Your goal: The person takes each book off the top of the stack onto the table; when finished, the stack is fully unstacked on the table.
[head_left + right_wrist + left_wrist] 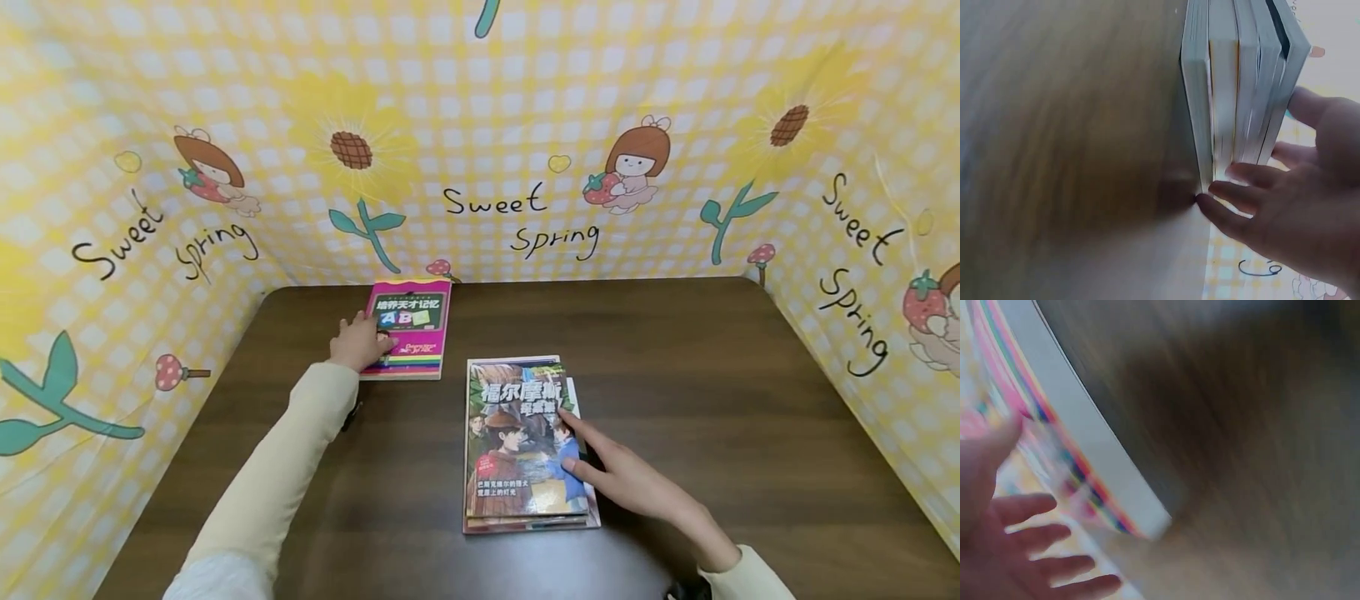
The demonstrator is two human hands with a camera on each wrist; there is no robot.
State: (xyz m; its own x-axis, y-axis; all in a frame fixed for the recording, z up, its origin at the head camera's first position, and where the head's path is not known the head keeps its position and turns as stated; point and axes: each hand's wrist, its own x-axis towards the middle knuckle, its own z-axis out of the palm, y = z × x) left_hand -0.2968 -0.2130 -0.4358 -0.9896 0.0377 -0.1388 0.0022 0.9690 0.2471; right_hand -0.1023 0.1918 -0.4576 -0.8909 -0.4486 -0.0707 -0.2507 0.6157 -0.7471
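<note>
A pink ABC book (420, 337) lies at the back left of the table, its cover facing up. My left hand (356, 342) is at its left edge, fingers spread; the blurred left wrist view shows the straight fingers (1041, 537) beside the thick book (1116, 462). A stack of several books (517, 450) sits near the middle, topped by a glossy comic-style cover. Against the stack's right side rests my right hand (630, 471), thumb and index finger at the top cover's edge. In the right wrist view its extended fingertips (1241, 194) meet the page edges of the stack (1235, 94).
The dark wooden table (637, 333) has a yellow checked cloth (480, 100) with flowers and lettering standing as walls at its back and both sides. A gap of bare wood separates the pink book from the stack.
</note>
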